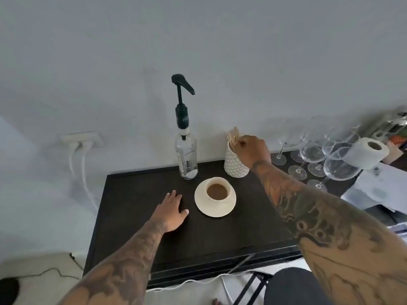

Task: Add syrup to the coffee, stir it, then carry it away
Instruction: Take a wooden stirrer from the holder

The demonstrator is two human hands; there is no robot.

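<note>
A cream cup of coffee (pixel 218 191) stands on a cream saucer (pixel 214 211) in the middle of the dark table (pixel 136 245). Behind it, near the wall, is a clear syrup bottle (pixel 186 157) with a black pump on top. To the right of the bottle, a white patterned holder (pixel 234 162) contains wooden stir sticks (pixel 233 134). My right hand (pixel 253 150) is over the holder, its fingers pinched on the sticks. Left of the saucer, my left hand (pixel 171 211) lies flat on the table with fingers spread and touches nothing else.
Several wine glasses (pixel 319 155) crowd the back right of the table, with a toilet paper roll (pixel 365 153) and papers (pixel 383 190) beyond them. A wall socket with white cables (pixel 82 140) is at the left. A white cable (pixel 198 282) runs below the table's front edge.
</note>
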